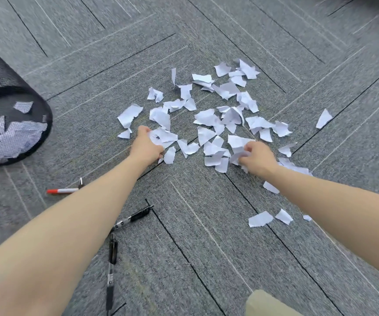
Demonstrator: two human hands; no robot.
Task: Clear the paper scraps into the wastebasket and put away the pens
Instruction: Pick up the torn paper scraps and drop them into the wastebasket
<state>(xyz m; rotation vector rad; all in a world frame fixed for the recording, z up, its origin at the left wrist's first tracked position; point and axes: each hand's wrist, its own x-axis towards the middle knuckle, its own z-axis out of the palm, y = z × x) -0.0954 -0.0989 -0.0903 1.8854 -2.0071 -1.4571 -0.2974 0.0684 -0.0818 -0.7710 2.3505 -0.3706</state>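
- Paper scraps (209,119) lie on the carpet, right of the mesh wastebasket (13,124).
- Left hand (146,144) and right hand (255,157), apart, each pinch some scraps.
- Next, I think: carry them to the wastebasket. Pens (112,254) wait.

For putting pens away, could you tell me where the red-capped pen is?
In the head view, the red-capped pen lies on the carpet at left, below the wastebasket, beside the left forearm.

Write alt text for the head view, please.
Both hands, left hand and right hand, gather torn paper scraps on grey carpet. A mesh wastebasket stands left; three pens lie nearer.
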